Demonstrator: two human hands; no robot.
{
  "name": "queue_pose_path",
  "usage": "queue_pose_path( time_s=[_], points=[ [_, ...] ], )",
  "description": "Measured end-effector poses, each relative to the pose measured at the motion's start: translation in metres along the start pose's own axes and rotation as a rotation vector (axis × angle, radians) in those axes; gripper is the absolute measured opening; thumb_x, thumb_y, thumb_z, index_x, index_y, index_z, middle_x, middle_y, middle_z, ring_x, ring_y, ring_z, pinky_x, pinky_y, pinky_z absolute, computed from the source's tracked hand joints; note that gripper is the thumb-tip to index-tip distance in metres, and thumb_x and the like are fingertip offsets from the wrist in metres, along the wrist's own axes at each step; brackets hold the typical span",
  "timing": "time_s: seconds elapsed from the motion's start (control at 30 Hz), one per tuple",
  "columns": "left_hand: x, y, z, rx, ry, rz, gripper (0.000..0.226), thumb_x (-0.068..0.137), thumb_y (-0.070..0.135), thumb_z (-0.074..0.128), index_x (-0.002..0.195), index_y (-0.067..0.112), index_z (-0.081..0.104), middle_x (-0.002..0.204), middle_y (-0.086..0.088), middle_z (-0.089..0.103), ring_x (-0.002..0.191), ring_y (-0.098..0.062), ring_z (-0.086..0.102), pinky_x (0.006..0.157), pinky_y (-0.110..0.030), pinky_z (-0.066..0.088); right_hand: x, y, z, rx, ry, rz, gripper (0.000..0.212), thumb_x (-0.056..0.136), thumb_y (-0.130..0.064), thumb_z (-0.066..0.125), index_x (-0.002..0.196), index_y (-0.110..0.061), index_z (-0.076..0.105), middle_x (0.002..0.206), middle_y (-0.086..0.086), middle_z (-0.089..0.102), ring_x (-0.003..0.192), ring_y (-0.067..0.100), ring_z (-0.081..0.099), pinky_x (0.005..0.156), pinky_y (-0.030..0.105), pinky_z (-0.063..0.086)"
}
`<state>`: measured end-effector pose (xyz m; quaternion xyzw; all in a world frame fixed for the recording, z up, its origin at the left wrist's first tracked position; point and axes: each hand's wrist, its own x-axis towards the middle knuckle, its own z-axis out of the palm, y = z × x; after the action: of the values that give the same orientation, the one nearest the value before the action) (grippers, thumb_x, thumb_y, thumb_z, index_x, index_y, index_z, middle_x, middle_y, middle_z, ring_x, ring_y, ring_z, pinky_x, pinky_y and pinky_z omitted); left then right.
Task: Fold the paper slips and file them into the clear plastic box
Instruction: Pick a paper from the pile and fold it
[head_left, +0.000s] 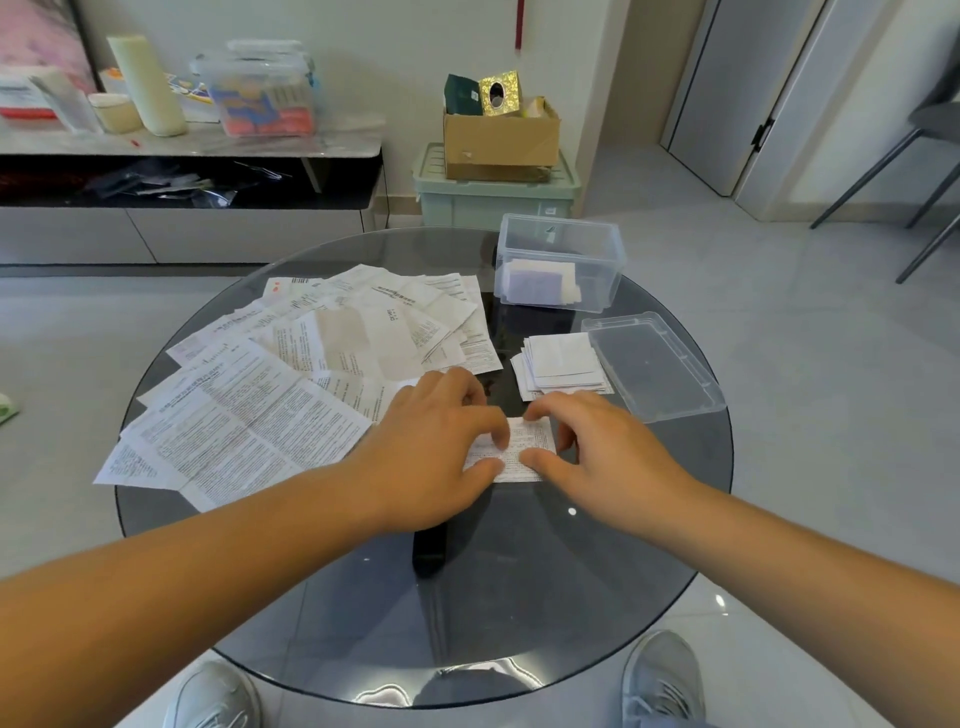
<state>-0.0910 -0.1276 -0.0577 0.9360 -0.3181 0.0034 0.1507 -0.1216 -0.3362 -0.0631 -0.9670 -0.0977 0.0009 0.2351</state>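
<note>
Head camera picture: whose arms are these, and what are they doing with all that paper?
There is no machine here. The camera sits on a person's head and looks down, so you see that person's own two arms reaching over a round glass table. The left hand and the right hand both pinch one small printed slip that lies on the table, as if to fold it. To the left is a spread of unfolded papers. Just past the right hand sits a stack of folded slips, with the lid beside it. Further back stands the open clear box, with some folded paper already inside.
</note>
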Motion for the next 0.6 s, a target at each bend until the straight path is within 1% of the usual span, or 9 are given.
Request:
queue_pose_path(
  time_s=[0.07,0.13,0.2,0.27,0.37,0.43,0.5,0.6],
  points=[
    [0.0,0.0,0.001,0.018,-0.044,-0.027,0.026,0.094,0.054,0.053,0.118,0.044,0.057,0.121,0.01,0.042,0.114,-0.012,0.036,0.101,-0.034,0.03,-0.002,-0.001,0.001,-0.013,-0.014,0.006,0.029,0.092,-0.052,0.061,0.117,-0.037,0.057,0.094,-0.018,0.043,0.083,0.004,0.049,0.067,0.022,0.038],
    [0.001,0.0,0.0,0.006,-0.082,-0.053,0.03,0.093,0.061,0.052,0.119,0.046,0.055,0.121,0.012,0.04,0.114,-0.011,0.034,0.102,-0.035,0.027,-0.003,-0.003,0.003,-0.013,-0.007,0.014,0.034,0.088,-0.058,0.062,0.116,-0.038,0.058,0.101,-0.014,0.045,0.093,0.007,0.051,0.072,0.024,0.042],
    [0.004,-0.001,-0.002,-0.028,-0.127,-0.085,0.031,0.091,0.064,0.053,0.117,0.047,0.053,0.12,0.013,0.036,0.115,-0.011,0.032,0.103,-0.036,0.025,-0.004,-0.005,0.005,-0.021,-0.004,0.028,0.038,0.086,-0.061,0.063,0.116,-0.038,0.058,0.106,-0.011,0.047,0.101,0.011,0.051,0.078,0.027,0.046],
    [0.007,-0.001,-0.004,-0.077,-0.171,-0.12,0.029,0.089,0.063,0.057,0.114,0.049,0.052,0.12,0.014,0.034,0.116,-0.011,0.03,0.105,-0.037,0.023,-0.005,-0.007,0.006,-0.006,-0.009,0.047,0.037,0.086,-0.059,0.064,0.115,-0.038,0.057,0.107,-0.009,0.046,0.104,0.013,0.05,0.083,0.03,0.045],
    [0.01,-0.003,-0.009,-0.101,-0.219,-0.13,0.028,0.088,0.058,0.063,0.113,0.05,0.053,0.125,0.012,0.035,0.121,-0.013,0.03,0.108,-0.04,0.021,-0.007,-0.005,0.004,-0.028,-0.028,0.05,0.037,0.087,-0.058,0.063,0.119,-0.04,0.056,0.105,-0.01,0.045,0.107,0.012,0.048,0.094,0.033,0.039],
    [0.011,-0.005,-0.013,-0.116,-0.252,-0.123,0.029,0.089,0.05,0.066,0.116,0.05,0.056,0.127,0.011,0.036,0.122,-0.013,0.03,0.108,-0.039,0.023,-0.009,-0.002,0.0,-0.031,-0.062,0.069,0.038,0.088,-0.058,0.062,0.123,-0.043,0.055,0.105,-0.011,0.044,0.108,0.012,0.047,0.099,0.034,0.036],
    [0.011,-0.009,-0.019,-0.155,-0.298,-0.123,0.03,0.09,0.042,0.069,0.117,0.051,0.058,0.129,0.011,0.038,0.119,-0.012,0.032,0.109,-0.039,0.028,-0.009,0.001,-0.004,0.001,-0.101,0.09,0.036,0.089,-0.053,0.064,0.124,-0.045,0.057,0.107,-0.011,0.046,0.109,0.013,0.049,0.101,0.036,0.04],
    [0.012,-0.014,-0.028,-0.203,-0.386,-0.122,0.035,0.09,0.034,0.072,0.118,0.053,0.06,0.129,0.012,0.038,0.116,-0.012,0.037,0.107,-0.037,0.038,-0.005,0.004,-0.008,0.067,-0.142,0.09,0.027,0.09,-0.042,0.069,0.115,-0.049,0.061,0.104,-0.012,0.048,0.104,0.012,0.052,0.101,0.04,0.045]
  ],
)
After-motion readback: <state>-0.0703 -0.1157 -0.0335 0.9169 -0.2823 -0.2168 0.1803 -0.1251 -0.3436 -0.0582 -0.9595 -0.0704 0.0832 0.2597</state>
